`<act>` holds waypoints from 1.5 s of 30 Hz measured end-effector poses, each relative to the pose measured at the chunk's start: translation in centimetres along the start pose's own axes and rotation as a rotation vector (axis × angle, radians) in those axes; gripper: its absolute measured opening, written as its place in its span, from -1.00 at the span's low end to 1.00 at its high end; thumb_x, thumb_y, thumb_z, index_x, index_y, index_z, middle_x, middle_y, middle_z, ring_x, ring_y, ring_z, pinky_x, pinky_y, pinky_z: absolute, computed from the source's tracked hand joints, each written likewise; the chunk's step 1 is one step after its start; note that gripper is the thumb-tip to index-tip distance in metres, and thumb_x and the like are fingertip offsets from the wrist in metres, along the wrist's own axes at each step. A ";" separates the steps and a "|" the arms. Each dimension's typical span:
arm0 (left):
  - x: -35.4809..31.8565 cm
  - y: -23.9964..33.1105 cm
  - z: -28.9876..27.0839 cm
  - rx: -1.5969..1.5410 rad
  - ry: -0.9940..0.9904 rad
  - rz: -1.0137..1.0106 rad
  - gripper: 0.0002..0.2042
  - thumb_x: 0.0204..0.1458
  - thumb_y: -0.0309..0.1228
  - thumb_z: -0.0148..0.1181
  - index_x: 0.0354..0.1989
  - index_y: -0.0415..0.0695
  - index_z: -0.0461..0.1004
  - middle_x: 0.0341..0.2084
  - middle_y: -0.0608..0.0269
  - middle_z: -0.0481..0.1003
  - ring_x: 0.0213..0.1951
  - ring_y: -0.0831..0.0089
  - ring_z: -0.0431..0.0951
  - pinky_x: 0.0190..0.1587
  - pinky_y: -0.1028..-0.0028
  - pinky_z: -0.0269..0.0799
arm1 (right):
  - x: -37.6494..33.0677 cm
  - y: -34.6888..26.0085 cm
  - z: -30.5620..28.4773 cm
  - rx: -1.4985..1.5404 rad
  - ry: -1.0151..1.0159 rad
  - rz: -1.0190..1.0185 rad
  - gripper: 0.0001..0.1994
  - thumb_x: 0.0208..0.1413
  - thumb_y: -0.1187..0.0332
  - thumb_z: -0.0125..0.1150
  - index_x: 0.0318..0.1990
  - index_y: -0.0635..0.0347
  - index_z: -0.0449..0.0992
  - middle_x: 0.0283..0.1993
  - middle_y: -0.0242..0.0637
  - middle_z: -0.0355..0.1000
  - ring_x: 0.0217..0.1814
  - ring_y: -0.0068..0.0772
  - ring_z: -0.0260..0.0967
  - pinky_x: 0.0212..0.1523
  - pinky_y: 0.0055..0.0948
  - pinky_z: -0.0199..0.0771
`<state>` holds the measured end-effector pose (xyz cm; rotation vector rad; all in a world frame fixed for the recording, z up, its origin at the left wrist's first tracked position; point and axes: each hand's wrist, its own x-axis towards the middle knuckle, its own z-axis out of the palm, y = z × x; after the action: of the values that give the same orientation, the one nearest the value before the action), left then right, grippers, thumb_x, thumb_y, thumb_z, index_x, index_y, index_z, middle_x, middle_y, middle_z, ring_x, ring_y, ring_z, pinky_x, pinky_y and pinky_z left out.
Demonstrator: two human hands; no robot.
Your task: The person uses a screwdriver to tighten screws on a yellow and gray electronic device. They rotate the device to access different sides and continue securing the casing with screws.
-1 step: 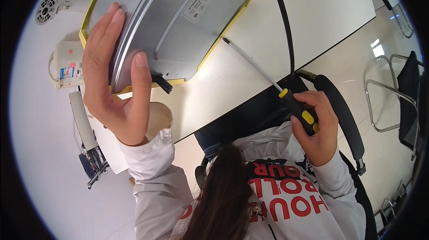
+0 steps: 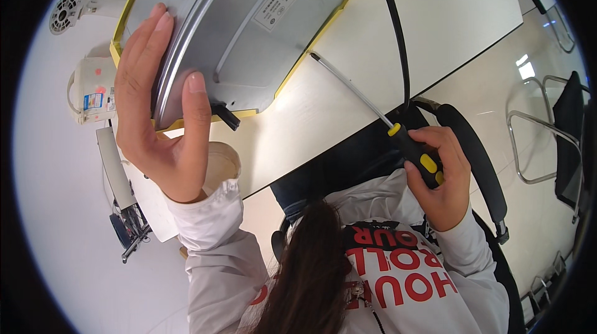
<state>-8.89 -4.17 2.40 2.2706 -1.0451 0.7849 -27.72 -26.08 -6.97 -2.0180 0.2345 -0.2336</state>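
A grey metal panel with a yellow border (image 2: 230, 36) fills the upper left, one end of some larger housing. It carries a white printed label (image 2: 280, 0) and a raised ridge. My left hand (image 2: 165, 104) lies against it, fingers stretched along the surface and thumb apart across the ridge. Beside the thumb, a short black piece (image 2: 226, 116) sticks out at the lower edge. My right hand (image 2: 444, 175) is wrapped round the black and yellow handle of a screwdriver (image 2: 357, 88). The screwdriver's shaft slants up left, its dark tip close to the panel's yellow lower edge.
Under the housing is a white table (image 2: 311, 141). A black cable (image 2: 393, 29) hangs over it toward the chair's black armrest (image 2: 476, 154). At far left are a whitish handled box (image 2: 94, 91) and a round fan-like part (image 2: 64, 14). A black metal-framed chair (image 2: 567, 141) stands right.
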 end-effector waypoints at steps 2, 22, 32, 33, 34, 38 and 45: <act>0.0 0.0 0.1 -0.003 0.008 -0.001 -0.62 0.04 -0.41 0.14 0.09 -0.10 0.48 0.05 0.06 0.47 0.10 0.20 0.46 0.15 0.25 0.37 | 0.1 0.0 0.0 0.005 -0.004 -0.002 -0.61 -0.13 0.63 0.24 -0.06 0.24 0.41 -0.11 -0.07 0.36 -0.12 -0.08 0.43 -0.12 -0.40 0.47; -0.3 -0.9 -0.1 0.048 -0.015 0.110 -0.66 0.09 -0.38 0.14 0.07 -0.07 0.50 0.06 0.11 0.47 0.14 0.21 0.42 0.20 0.24 0.31 | 0.7 -0.4 -1.4 -0.181 -0.019 0.051 -0.68 0.04 0.42 0.29 -0.04 0.29 0.45 -0.13 -0.03 0.37 -0.24 -0.14 0.48 -0.35 -0.45 0.48; -0.1 -1.1 0.0 0.000 -0.001 0.130 -0.67 0.08 -0.40 0.15 0.04 -0.10 0.51 0.05 0.06 0.47 0.12 0.19 0.43 0.19 0.26 0.33 | 0.7 -0.7 0.2 -0.014 0.110 0.104 -0.72 -0.09 0.53 0.34 -0.18 0.31 0.46 -0.22 -0.07 0.39 -0.36 -0.20 0.41 -0.31 -0.43 0.44; -0.1 -1.0 -0.1 0.005 -0.002 0.128 -0.67 0.07 -0.40 0.16 0.04 -0.11 0.51 0.05 0.06 0.47 0.12 0.19 0.44 0.19 0.26 0.33 | 0.5 -0.4 0.1 0.018 0.092 0.125 -0.72 -0.11 0.55 0.34 -0.20 0.32 0.45 -0.24 -0.09 0.39 -0.39 -0.20 0.39 -0.32 -0.44 0.43; -0.1 -0.9 -0.1 0.009 -0.002 0.125 -0.68 0.07 -0.40 0.16 0.03 -0.11 0.51 0.04 0.05 0.47 0.12 0.18 0.44 0.19 0.26 0.33 | 0.6 -0.2 -0.2 -0.014 0.084 0.087 -0.72 -0.10 0.54 0.34 -0.20 0.32 0.45 -0.27 -0.11 0.39 -0.41 -0.21 0.38 -0.33 -0.45 0.42; 0.1 -0.8 -0.2 0.036 -0.025 0.145 -0.68 0.07 -0.42 0.15 0.02 -0.13 0.51 0.04 0.04 0.48 0.11 0.17 0.44 0.18 0.26 0.33 | 0.8 0.7 -1.2 -0.044 0.020 0.086 -0.67 -0.10 0.49 0.37 -0.15 0.32 0.44 -0.32 -0.17 0.38 -0.45 -0.26 0.35 -0.34 -0.46 0.40; 0.2 -0.9 -0.3 0.039 -0.023 0.153 -0.69 0.07 -0.44 0.14 0.02 -0.13 0.52 0.04 0.03 0.48 0.11 0.17 0.45 0.18 0.27 0.33 | 0.6 0.9 -0.5 -0.064 0.046 0.093 -0.41 -0.20 0.43 0.49 0.01 0.20 0.30 -0.27 -0.20 0.30 -0.45 -0.30 0.35 -0.35 -0.45 0.41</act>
<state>-8.16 -3.60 2.59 2.2570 -1.2363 0.8492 -27.31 -27.10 -7.54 -2.0610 0.3682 -0.2160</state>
